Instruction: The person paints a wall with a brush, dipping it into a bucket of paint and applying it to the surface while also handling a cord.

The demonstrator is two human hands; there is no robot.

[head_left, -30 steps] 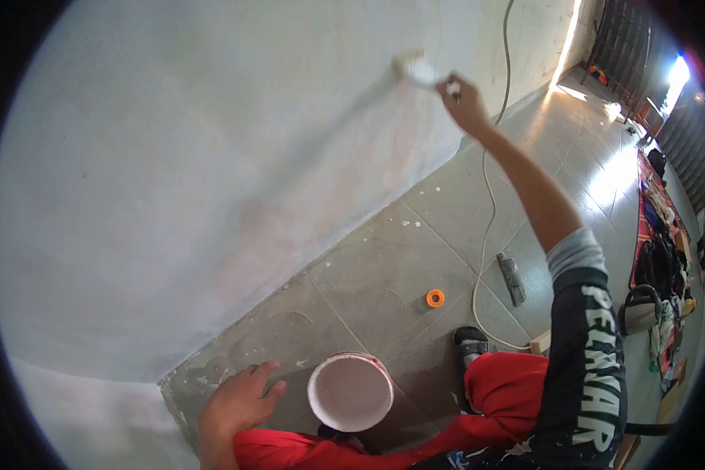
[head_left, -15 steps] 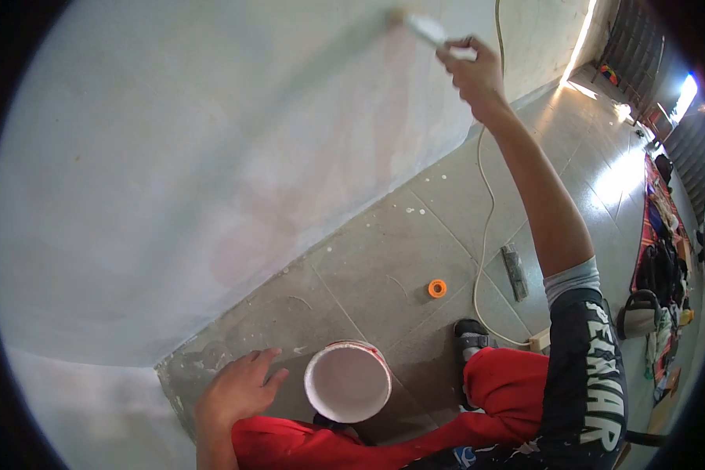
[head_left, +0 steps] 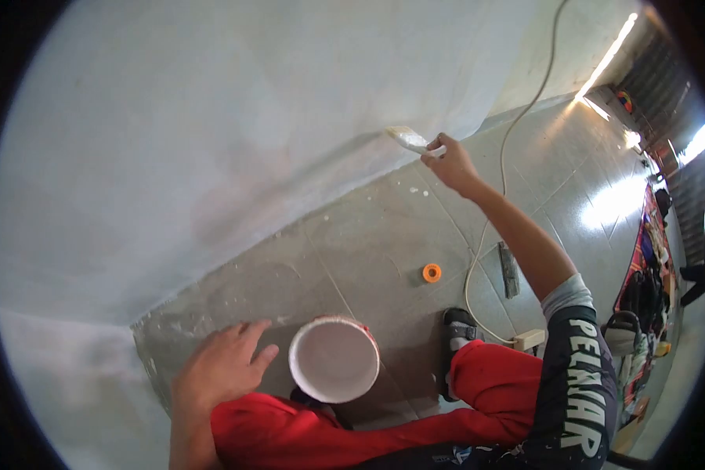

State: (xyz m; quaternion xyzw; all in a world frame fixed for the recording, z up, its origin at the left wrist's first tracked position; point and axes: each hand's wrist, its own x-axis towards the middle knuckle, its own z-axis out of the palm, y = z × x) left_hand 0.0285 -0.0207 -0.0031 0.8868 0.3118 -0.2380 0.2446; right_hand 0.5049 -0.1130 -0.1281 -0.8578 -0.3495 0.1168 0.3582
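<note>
My right hand [head_left: 451, 163] is closed on the handle of a paintbrush [head_left: 407, 139], whose bristles point left at the lower part of the pale wall [head_left: 235, 102]. Whether the bristles touch the wall is hard to tell. My left hand [head_left: 225, 366] holds nothing, its fingers apart above my red-trousered knee. Just right of that hand is a round white bucket [head_left: 335, 360] with whitish paint inside and red marks on its rim.
On the tiled floor [head_left: 384, 235] are an orange ring-shaped roll [head_left: 432, 272], a flat grey tool [head_left: 509, 269] and a cream cable [head_left: 503, 164] running to a socket block [head_left: 529, 339]. Clothes and bags [head_left: 642, 290] lie along the far right.
My right hand has brought the brush down the wall, closer to the floor edge. The view has shifted slightly, and my left hand still hovers beside the bucket.
</note>
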